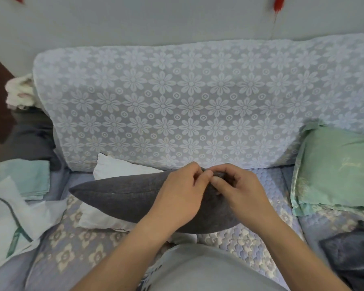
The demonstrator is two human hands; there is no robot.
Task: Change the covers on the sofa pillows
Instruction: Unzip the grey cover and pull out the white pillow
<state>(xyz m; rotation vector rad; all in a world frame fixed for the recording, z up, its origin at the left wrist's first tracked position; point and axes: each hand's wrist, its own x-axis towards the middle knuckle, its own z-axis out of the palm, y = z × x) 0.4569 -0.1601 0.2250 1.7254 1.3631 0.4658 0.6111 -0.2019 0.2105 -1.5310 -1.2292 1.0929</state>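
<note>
Setting: a sofa (198, 106) against a pale grey wall, its backrest draped in light blue lace with a repeating daisy pattern, its seat laid with a quilted blue cover bearing beige floral motifs.

Item, centre of frame: a dark grey pillow (122, 194), lying lengthwise across the seat, its left corner tapering to a point. Beneath and behind it, a white pillow (114, 171), bare of any coloured cover, one corner showing at upper left of the grey one and another at lower left.

Item, hands: both meet at the upper right corner of the grey pillow. The left hand (177, 196) lies over the pillow's top, fingers curled, pinching the grey fabric at the corner. The right hand (237, 192) faces it, thumb and forefinger pressed together on the same fold of fabric. The fingertips of the two hands are touching or very nearly so; whether a zip pull sits between them cannot be told.

Item, right edge of frame: a green pillow (336, 171) with faint script lettering, propped against the backrest.

Item, lower right corner: a dark blue-grey cloth (353, 255), crumpled on the seat.

Item, left edge: a folded pale teal cloth (27, 177); below it, white fabric with green trim (6, 219), loosely heaped.

Item, upper left: a cream fluffy bundle (19, 91) beside the backrest.
</note>
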